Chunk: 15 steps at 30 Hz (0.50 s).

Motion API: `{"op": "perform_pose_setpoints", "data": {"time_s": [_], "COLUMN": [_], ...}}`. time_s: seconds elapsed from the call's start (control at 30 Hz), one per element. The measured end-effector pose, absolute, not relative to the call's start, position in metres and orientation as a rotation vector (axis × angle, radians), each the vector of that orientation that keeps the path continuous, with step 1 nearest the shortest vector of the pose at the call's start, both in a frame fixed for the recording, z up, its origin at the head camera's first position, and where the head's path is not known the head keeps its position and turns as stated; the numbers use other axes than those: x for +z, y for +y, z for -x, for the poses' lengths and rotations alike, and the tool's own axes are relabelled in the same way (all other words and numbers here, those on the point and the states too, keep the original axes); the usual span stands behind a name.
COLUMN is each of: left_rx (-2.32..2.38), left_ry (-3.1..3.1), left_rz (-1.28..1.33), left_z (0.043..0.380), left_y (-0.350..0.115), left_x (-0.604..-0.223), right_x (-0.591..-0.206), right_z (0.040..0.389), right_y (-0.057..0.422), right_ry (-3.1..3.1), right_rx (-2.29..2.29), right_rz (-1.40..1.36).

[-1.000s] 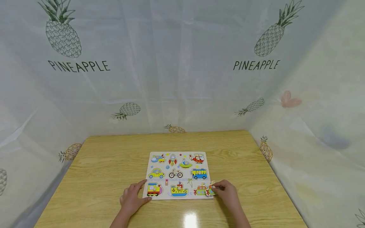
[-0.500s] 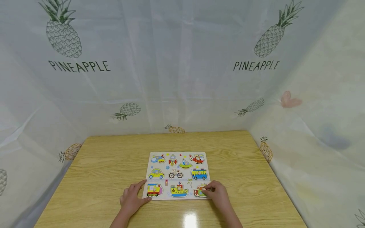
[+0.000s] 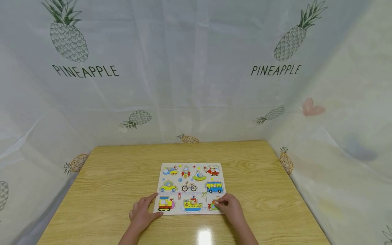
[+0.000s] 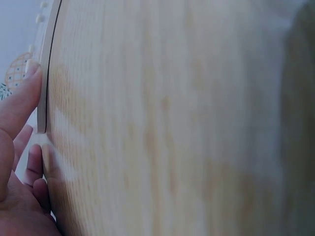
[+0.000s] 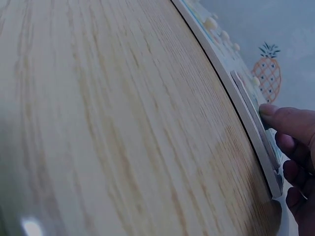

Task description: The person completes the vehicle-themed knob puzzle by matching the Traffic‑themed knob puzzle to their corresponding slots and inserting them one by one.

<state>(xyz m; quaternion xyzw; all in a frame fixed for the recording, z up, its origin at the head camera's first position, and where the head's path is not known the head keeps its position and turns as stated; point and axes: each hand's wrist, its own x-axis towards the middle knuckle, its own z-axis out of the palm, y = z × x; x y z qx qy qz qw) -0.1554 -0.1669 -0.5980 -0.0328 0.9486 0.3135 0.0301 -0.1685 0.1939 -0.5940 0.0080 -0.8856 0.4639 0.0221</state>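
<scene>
A wooden peg puzzle board (image 3: 180, 212) with vehicle pictures lies on the table. My right hand (image 3: 233, 208) pinches the knob of a submarine puzzle piece (image 3: 213, 207) at the board's front right corner. In the right wrist view, the edge of this piece (image 5: 252, 114) stands slightly above the board, with the thumb (image 5: 288, 120) at its knob. The hand hides the right part of the piece. At the board's left side, my left hand (image 3: 141, 213) is spread, its thumb at the front left corner and its index fingertip at the left edge.
Several knobbed pieces sit in the board, among them a train (image 3: 165, 203), a ship (image 3: 192, 204), a bus (image 3: 214, 186) and a helicopter (image 3: 212, 170). The wood-grain table (image 3: 122, 173) extends around the board. A pineapple-print cloth (image 3: 190, 85) hangs behind and beside it.
My right hand has moved left with the submarine piece, from the board's right edge to over the submarine picture. Over the last half second it shifts only slightly. The left hand stays put.
</scene>
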Motion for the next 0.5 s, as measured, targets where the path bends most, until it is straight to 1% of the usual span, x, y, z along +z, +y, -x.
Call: {"op": "perform_pose_setpoints", "data": {"time_s": [0.5], "left_rx": [0.961], "left_ry": [2.936], "left_rz": [0.097], "left_z": [0.1549], "left_y": [-0.1663], "left_x": [-0.5954], "right_x": [-0.5926], "right_z": [0.1697], "right_y": [0.1943], "right_ry": [-2.763], "right_rx": [1.407], "right_rz": [-0.017]}}
